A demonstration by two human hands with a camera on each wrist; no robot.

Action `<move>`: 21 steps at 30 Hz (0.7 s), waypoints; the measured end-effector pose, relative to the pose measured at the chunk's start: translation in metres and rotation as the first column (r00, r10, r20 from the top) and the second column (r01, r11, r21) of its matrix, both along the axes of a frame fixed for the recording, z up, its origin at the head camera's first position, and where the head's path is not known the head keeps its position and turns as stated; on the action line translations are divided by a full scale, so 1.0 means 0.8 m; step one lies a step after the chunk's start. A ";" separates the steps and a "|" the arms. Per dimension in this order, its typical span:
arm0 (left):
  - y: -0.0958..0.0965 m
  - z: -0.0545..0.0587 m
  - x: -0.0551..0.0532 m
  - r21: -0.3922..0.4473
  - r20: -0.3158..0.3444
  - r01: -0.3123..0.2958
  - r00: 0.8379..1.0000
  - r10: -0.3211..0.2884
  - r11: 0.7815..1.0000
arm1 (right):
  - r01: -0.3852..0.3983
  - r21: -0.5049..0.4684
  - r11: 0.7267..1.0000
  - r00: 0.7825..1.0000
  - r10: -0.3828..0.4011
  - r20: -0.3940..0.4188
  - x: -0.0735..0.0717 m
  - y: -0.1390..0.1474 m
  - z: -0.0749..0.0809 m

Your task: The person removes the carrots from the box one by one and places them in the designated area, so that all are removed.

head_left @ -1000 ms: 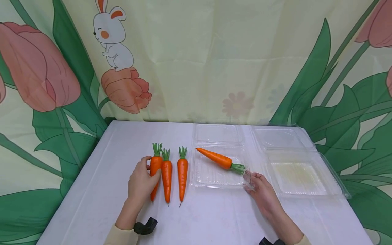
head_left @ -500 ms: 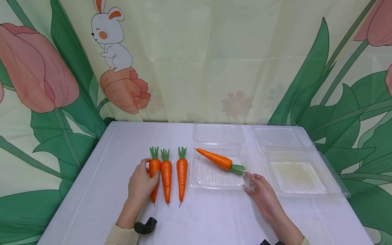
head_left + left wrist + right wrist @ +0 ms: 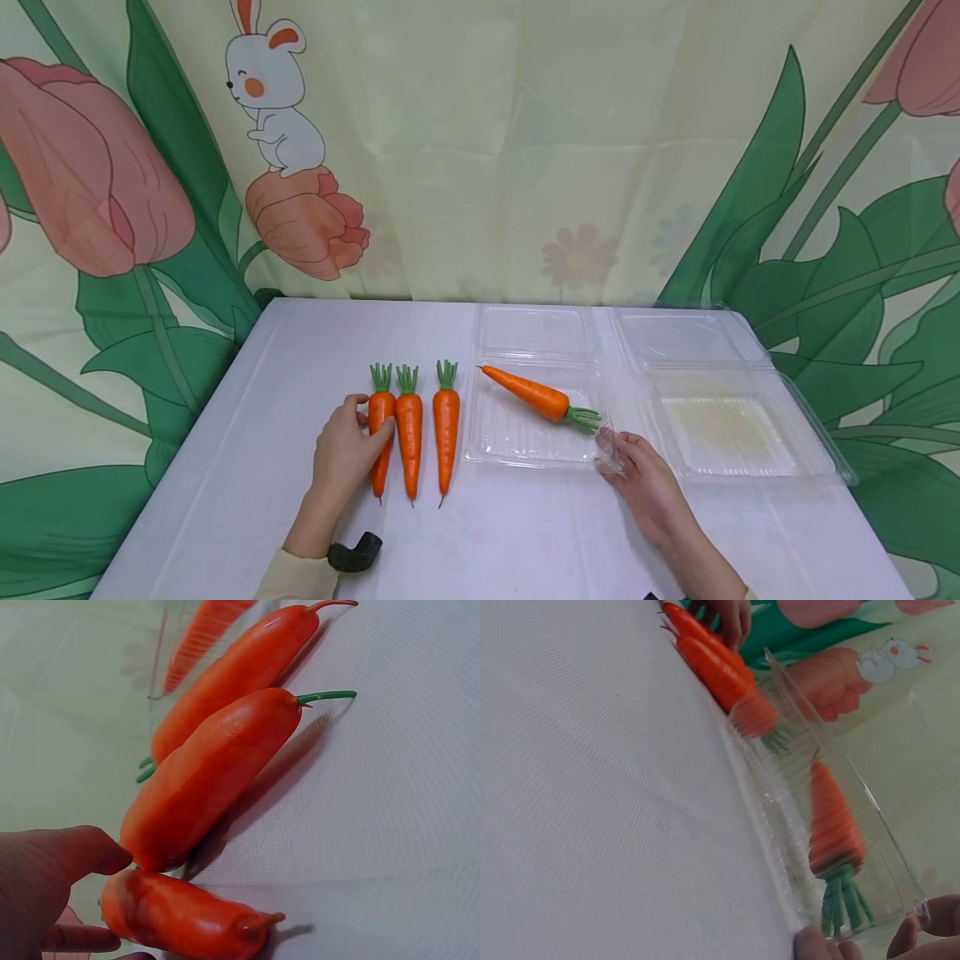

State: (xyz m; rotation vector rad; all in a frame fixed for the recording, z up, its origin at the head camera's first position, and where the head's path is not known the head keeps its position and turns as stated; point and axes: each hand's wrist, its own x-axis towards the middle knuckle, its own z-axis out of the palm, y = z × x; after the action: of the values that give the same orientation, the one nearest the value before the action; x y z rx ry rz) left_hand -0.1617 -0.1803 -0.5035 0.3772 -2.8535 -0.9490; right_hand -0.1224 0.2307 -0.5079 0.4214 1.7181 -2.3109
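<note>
My left hand (image 3: pixel 347 444) pinches the leftmost carrot (image 3: pixel 380 450) between thumb and fingers, close below its green stem tuft. A second carrot (image 3: pixel 409 446) lies right beside it, and a third carrot (image 3: pixel 446 437) lies parallel to its right. In the left wrist view, the thumb (image 3: pixel 94 851) rests at the top end of the held carrot (image 3: pixel 195 911). My right hand (image 3: pixel 648 483) grips the front right corner of a clear plastic clamshell box (image 3: pixel 517 454), whose lid is folded back. One carrot (image 3: pixel 528 392) lies slantwise in that box, its stems toward my right hand.
A second clear clamshell box (image 3: pixel 731 437), lid folded back, stands at the right of the white-covered table (image 3: pixel 510 533). Behind the table hangs a printed curtain (image 3: pixel 465 150) with tulips and a rabbit.
The leftmost carrot has slid slightly toward me with my left hand on it, bringing its top nearly level with the other two. The right hand and its box have barely moved.
</note>
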 end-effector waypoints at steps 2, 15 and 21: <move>-0.001 0.000 0.000 0.001 0.007 -0.001 1.000 0.001 1.000 | -0.006 -0.002 1.000 1.000 0.006 -0.001 0.000 0.001 -0.001; -0.001 0.006 -0.002 -0.024 -0.027 -0.009 1.000 0.008 1.000 | 0.002 -0.018 1.000 1.000 -0.002 0.006 -0.002 0.002 -0.003; 0.003 0.015 -0.004 -0.143 -0.103 -0.016 0.995 0.001 0.990 | 0.001 -0.021 1.000 1.000 -0.001 0.000 -0.003 0.003 -0.005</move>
State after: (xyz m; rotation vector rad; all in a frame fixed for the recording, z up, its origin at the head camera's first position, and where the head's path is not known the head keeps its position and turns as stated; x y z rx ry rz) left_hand -0.1650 -0.1779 -0.4915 0.3163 -2.8026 -0.7321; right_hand -0.1250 0.2332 -0.5115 0.4182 1.6926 -2.3279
